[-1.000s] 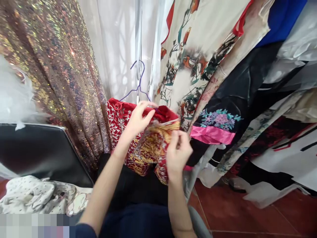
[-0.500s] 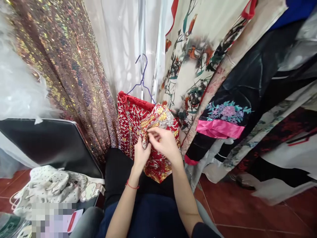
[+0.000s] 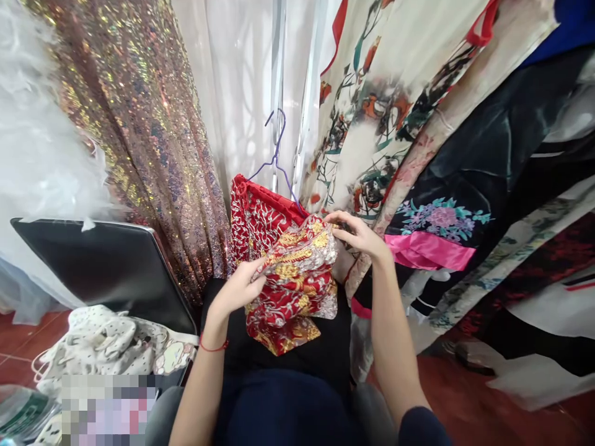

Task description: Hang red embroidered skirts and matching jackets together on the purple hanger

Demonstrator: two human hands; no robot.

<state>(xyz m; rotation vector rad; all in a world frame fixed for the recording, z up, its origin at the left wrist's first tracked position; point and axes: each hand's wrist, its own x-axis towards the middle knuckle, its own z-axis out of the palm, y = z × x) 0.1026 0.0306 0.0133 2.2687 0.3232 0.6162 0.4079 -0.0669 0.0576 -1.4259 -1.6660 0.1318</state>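
A red garment [image 3: 288, 291] with gold and silver embroidery lies over my lap, its upper part on a purple wire hanger [image 3: 277, 148]. My left hand [image 3: 242, 284] pinches the garment's embroidered edge on the left, thumb uppermost. On the other side, my right hand [image 3: 356, 234] grips the same edge near its upper right corner, fingers bent over the cloth. Between the two hands the gold-and-silver band is stretched out. The fingertips of both hands are partly hidden by the fabric.
A sequinned curtain [image 3: 149, 124] hangs at the left, above a black chair back [image 3: 102, 266]. A dotted white cloth bag [image 3: 102, 347] sits on the chair. Several garments hang close on the right, including a floral white dress [image 3: 357, 136] and a black one with pink trim [image 3: 432, 251].
My hands have moved apart from their close pinch at the middle, left hand leftward and right hand up and to the right. The embroidered band has been spread wide between them.
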